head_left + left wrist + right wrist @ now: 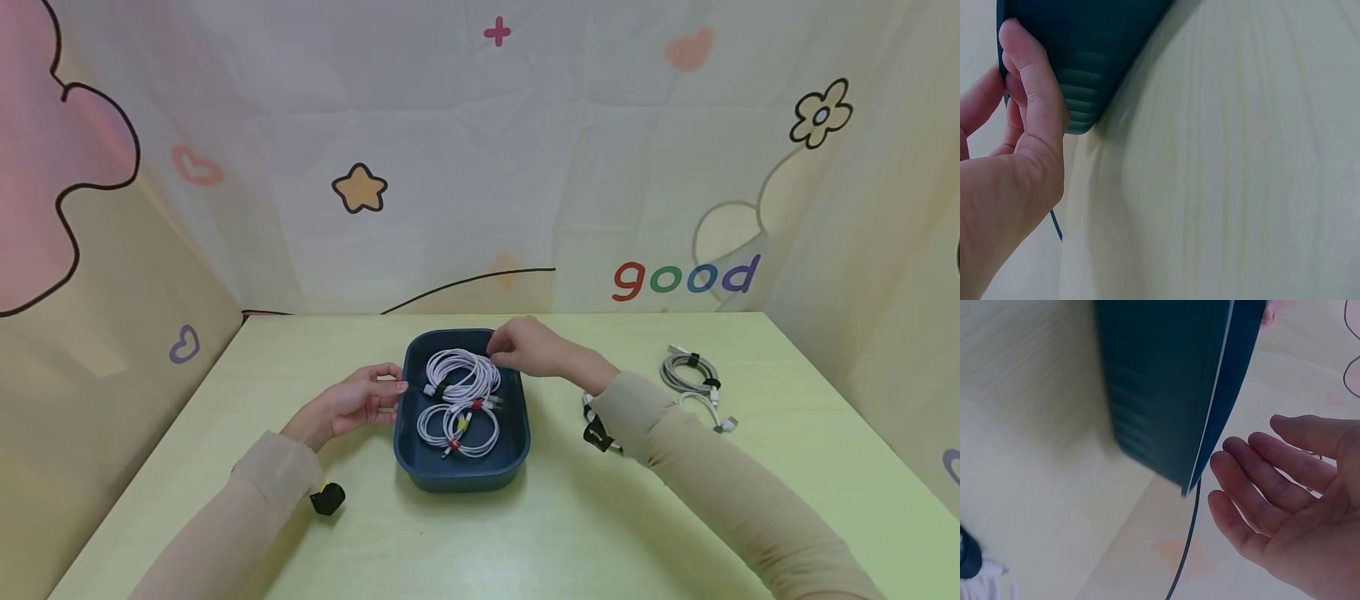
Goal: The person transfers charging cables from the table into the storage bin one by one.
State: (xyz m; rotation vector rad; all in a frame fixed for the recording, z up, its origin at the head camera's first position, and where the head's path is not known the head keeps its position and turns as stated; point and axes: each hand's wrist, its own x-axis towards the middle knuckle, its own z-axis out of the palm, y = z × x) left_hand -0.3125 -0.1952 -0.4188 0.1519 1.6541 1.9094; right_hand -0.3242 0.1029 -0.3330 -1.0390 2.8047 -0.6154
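Observation:
A dark blue plastic bin (461,482) stands on the table with coiled white charging cables in it. The larger coil (463,375) lies toward the far end with a black tie; nearer are smaller coils (480,450) with red and yellow ties. My left hand (363,402) touches the bin's left side, its fingers loosely bent at the wall; in the left wrist view its thumb (1035,81) lies along the outer wall. Over the far right rim is my right hand (528,346), and in the right wrist view its relaxed fingers (1266,481) hold nothing.
To the right on the table (465,550) lie a grey cable coil (678,371) with black ties and a white cable (705,402). A black piece (597,433) shows beside the right sleeve, another black piece (327,498) beside the left. A patterned cloth (450,125) hangs behind.

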